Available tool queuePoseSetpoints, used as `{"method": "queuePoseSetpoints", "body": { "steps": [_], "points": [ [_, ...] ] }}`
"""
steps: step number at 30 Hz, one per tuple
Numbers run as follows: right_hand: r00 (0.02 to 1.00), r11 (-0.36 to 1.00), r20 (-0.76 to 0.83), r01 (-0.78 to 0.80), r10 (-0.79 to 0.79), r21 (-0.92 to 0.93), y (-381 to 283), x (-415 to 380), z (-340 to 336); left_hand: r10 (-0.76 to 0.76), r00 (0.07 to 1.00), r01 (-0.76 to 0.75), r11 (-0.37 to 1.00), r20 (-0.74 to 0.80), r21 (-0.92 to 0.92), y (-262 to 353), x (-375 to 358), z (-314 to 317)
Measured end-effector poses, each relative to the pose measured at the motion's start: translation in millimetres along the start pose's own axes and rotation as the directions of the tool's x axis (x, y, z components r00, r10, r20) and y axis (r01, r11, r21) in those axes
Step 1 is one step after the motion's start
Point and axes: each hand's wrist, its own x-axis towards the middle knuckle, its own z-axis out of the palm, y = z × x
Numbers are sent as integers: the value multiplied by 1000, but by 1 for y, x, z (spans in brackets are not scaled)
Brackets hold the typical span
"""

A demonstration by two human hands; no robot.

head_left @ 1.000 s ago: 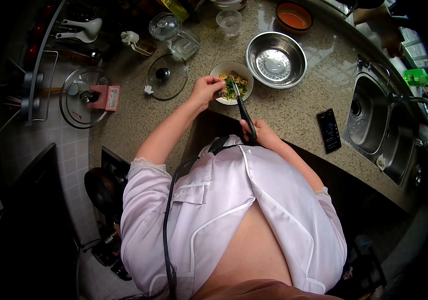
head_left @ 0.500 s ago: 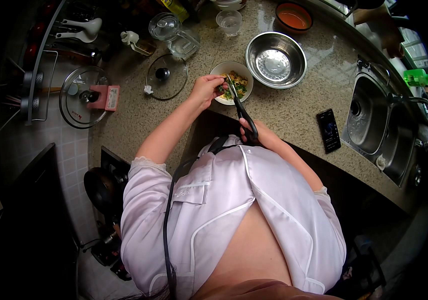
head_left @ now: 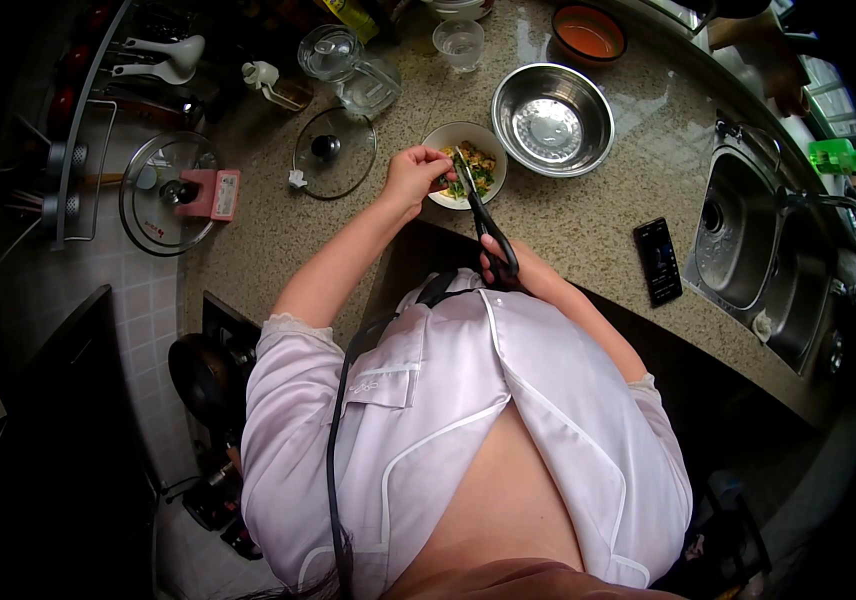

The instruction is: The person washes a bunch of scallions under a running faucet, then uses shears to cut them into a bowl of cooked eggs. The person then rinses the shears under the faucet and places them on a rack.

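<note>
My right hand (head_left: pixel 498 262) is closed round the handles of black-handled kitchen scissors (head_left: pixel 480 207), whose blades reach up over a white bowl (head_left: pixel 496 192). In the bowl lies chopped food (head_left: pixel 483 172), green with yellow-orange bits. At the bowl's left rim my left hand (head_left: pixel 420 175) is pinched, its fingertips close to the blades. What it pinches is too small and too covered to name.
A steel basin (head_left: pixel 553 80) stands right of the bowl, with an orange-lined bowl (head_left: pixel 588 40) behind it. Left are a glass lid (head_left: pixel 358 165) and a glass jug (head_left: pixel 366 90). A phone (head_left: pixel 658 262) lies near the sink (head_left: pixel 738 220).
Both hands and the scissors have shifted only slightly. The left fingers look a little more closed together beside the blades.
</note>
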Motion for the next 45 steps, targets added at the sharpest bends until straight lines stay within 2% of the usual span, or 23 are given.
{"method": "queuePoseSetpoints", "body": {
  "steps": [5, 11, 14, 16, 20, 22, 26, 28, 29, 31, 34, 38, 41, 43, 45],
  "points": [
    [1000, 999, 8, 0, 1, -33, -3, -3, 0, 6, 999, -4, 999, -33, 36, 1, -1, 0],
    [1000, 999, -7, -14, 14, -33, 2, -2, -1, -14, 1000, 12, 997, 20, 79, 2, -7, 2],
    [999, 995, -40, -29, 26, -93, 0, -4, 1, -24, 1000, 23, 996, 11, 83, 1, -7, 2],
    [998, 980, -57, -17, 6, -199, -7, -9, 3, -14, 1000, 14, 997, 1, 78, 0, -6, 1],
    [998, 972, -51, 14, -27, -233, 1, -5, 1, -25, 1000, 25, 997, 5, 76, -1, -5, -2],
    [993, 970, -108, 17, -44, -241, 4, -5, 1, -69, 998, 68, 996, 7, 49, -1, -6, -3],
    [991, 975, -119, 33, -60, -218, 12, -2, -3, -125, 992, 125, 992, 17, -14, 0, -5, -7],
    [990, 972, -118, 47, -75, -229, 9, -4, -2, -150, 988, 151, 983, 20, -103, -4, 0, -9],
    [990, 972, -119, 47, -76, -228, 10, -5, -3, -150, 988, 151, 983, 21, -103, -6, 2, -10],
    [990, 970, -105, 63, -90, -236, 11, -4, -4, -68, 996, 80, 972, 62, -222, -6, 3, -9],
    [991, 969, -101, 63, -89, -238, 11, -6, -4, -155, 988, 152, 970, 3, -187, 0, -1, -7],
    [991, 964, -88, 75, -101, -254, 10, -8, -5, -156, 987, 158, 966, 29, -203, -3, -1, -8],
    [992, 967, -85, 70, -94, -246, 10, -9, -5, -162, 987, 157, 953, 4, -261, -1, -4, -5],
    [992, 969, -82, 69, -91, -239, 11, -9, -5, -160, 986, 170, 919, 56, -357, -2, -3, -5],
    [992, 972, -86, 67, -89, -226, 10, -10, -5, -141, 987, 159, 916, 75, -368, -4, -3, -5]
  ]
}}
